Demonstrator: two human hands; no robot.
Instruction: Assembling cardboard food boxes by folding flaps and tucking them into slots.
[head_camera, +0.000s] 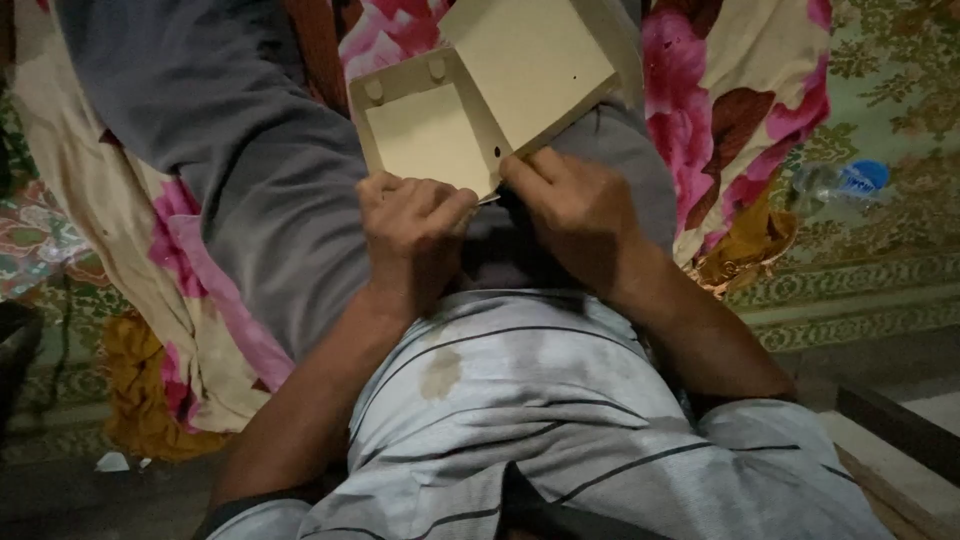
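Fingers of left hand (412, 225) curled into a loose fist, thumb and knuckles pinching near edge of cream cardboard piece (430, 135). Fingers of right hand (572, 205) bent, tips pressed onto same edge beside a small punched hole. Cardboard folded, upper flap (530, 60) tilted up and away, resting over lap on grey trousers (250, 170). Floral cloth (730, 110) underneath, both sides. Crumpled clear plastic bottle (840, 183) well apart on patterned mat (890, 90), right. Striped shirt (540, 400) at bottom.

You are sitting over a cream cloth with pink flowers (745, 110); a clear plastic bottle with a blue label (838, 183) is lying on the green patterned carpet (880, 260).
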